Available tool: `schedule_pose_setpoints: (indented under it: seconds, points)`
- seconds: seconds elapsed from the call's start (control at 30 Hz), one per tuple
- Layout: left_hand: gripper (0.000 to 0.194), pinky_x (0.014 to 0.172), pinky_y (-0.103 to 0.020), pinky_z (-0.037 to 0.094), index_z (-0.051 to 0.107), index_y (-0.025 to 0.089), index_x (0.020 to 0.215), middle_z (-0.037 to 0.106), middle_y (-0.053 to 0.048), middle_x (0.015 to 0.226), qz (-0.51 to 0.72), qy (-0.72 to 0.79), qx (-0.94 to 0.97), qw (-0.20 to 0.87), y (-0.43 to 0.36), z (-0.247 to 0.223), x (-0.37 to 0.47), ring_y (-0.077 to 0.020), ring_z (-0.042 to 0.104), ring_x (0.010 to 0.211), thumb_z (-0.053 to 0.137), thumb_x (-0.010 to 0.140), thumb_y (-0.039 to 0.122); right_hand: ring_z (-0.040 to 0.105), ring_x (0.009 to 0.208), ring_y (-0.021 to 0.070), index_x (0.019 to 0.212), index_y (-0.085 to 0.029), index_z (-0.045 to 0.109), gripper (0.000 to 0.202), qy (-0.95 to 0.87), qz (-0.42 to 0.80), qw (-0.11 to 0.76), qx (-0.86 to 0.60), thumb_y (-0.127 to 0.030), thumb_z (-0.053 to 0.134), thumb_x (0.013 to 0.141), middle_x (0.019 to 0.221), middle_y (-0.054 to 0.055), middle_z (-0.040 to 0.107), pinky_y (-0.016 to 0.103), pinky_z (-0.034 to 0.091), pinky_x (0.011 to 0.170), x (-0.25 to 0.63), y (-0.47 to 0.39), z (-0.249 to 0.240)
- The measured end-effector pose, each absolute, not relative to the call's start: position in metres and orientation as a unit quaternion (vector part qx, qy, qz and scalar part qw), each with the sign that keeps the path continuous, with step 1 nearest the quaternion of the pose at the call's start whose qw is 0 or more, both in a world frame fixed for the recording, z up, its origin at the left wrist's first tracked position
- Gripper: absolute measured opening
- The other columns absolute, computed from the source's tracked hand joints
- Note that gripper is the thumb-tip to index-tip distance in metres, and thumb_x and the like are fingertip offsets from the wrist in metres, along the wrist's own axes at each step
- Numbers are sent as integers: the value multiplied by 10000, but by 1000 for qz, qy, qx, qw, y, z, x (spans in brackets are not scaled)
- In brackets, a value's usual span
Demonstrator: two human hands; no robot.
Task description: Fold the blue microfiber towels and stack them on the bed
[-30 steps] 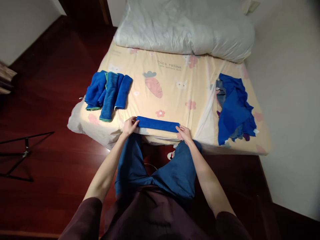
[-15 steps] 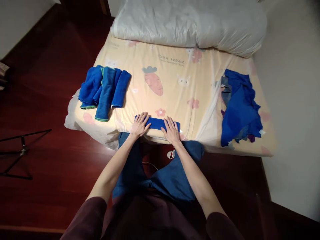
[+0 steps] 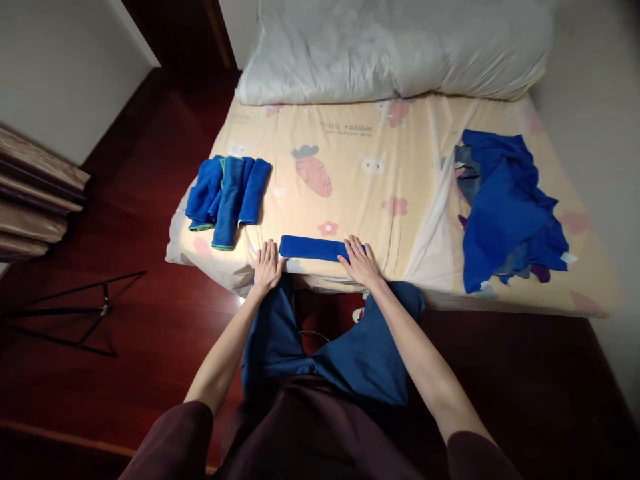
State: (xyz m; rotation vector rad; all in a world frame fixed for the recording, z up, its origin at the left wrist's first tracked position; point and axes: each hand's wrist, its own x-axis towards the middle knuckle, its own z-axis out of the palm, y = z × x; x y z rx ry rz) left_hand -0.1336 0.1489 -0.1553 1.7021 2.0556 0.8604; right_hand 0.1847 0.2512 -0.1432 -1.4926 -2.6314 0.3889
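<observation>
A blue cloth folded into a long narrow strip point(image 3: 313, 248) lies along the front edge of the bed. My left hand point(image 3: 269, 268) rests on the sheet at the strip's left end, its fingers spread. With fingers apart, my right hand point(image 3: 361, 262) lies flat over the strip's right end. Several folded blue cloths point(image 3: 230, 200) sit side by side at the bed's left; some have green edging. On the right is a loose, rumpled heap of blue cloths point(image 3: 505, 207), with grey and purple pieces showing beneath.
The bed's yellow printed sheet point(image 3: 345, 187) runs under everything. A large pale wrapped bundle point(image 3: 395, 53) lies across the back. Black stand legs point(image 3: 75, 310) are on the floor at left, near a striped curtain point(image 3: 40, 193).
My left hand has slid left off the strip to its left end. My right hand has shifted toward the right end. The camera view has moved, showing more curtain.
</observation>
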Motion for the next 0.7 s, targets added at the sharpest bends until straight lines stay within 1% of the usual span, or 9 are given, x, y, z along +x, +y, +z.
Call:
schedule_pose_setpoints:
  seconds: [0.07,0.13,0.2,0.27,0.3,0.4,0.53,0.6,0.7]
  points:
    - [672,1277,-550,147,349,95,1547,291,-225,1642,348,745,543,169,126,-149,-126,-323,198,1564,499,965,395,175,1581,283,1614,-89,263,719,-859,137,58,-490,-535,231,1051,1687,158,216,548,123,1284,185,256,-135]
    - [642,1273,-550,185,426,95,1494,344,-237,1603,404,753,479,201,101,-140,-107,-334,264,1539,568,920,347,163,1584,276,1616,-94,260,728,-862,131,82,-482,-548,227,1048,1691,142,210,536,114,1291,187,259,-127]
    - [574,1274,-528,219,561,145,1382,478,-200,1503,470,721,398,319,81,-132,-78,-331,375,1479,681,836,275,144,1588,273,1621,-102,250,718,-873,121,87,-465,-535,219,1049,1697,121,193,538,103,1293,189,259,-123]
    - [497,1248,-494,309,666,217,1236,595,-150,1373,524,661,291,451,75,-126,-47,-319,507,1373,769,752,186,145,1587,286,1622,-106,251,699,-884,121,63,-446,-507,218,1050,1697,116,189,560,114,1287,190,256,-125]
    - [465,1218,-474,366,689,239,1173,634,-132,1317,543,635,239,494,78,-123,-34,-307,563,1312,789,728,146,152,1585,292,1621,-105,256,689,-888,121,48,-440,-489,222,1050,1695,119,192,570,124,1282,190,253,-128]
    - [301,1090,-387,506,670,215,1058,694,-119,1184,580,602,114,537,112,-117,-9,-244,671,1146,758,787,119,176,1579,299,1614,-88,267,663,-890,108,29,-441,-427,243,1045,1690,139,199,576,151,1274,188,246,-136]
    - [53,854,-277,597,605,150,928,687,-114,924,585,587,-13,559,173,-110,-15,-166,714,858,653,914,165,235,1561,319,1589,-57,319,655,-890,83,34,-447,-364,347,1011,1670,173,256,573,169,1270,183,248,-137]
    - [89,738,-247,600,588,148,904,636,-78,811,575,597,-50,558,195,-108,-23,-142,679,730,621,949,217,275,1543,340,1565,-33,361,670,-893,80,32,-442,-334,432,970,1652,196,300,566,189,1266,179,253,-135]
    - [173,638,-233,586,590,153,925,576,-42,749,559,616,-82,549,216,-110,-31,-133,634,657,614,965,320,324,1515,362,1525,16,410,696,-893,87,44,-439,-275,520,903,1618,236,357,529,219,1264,174,256,-133]
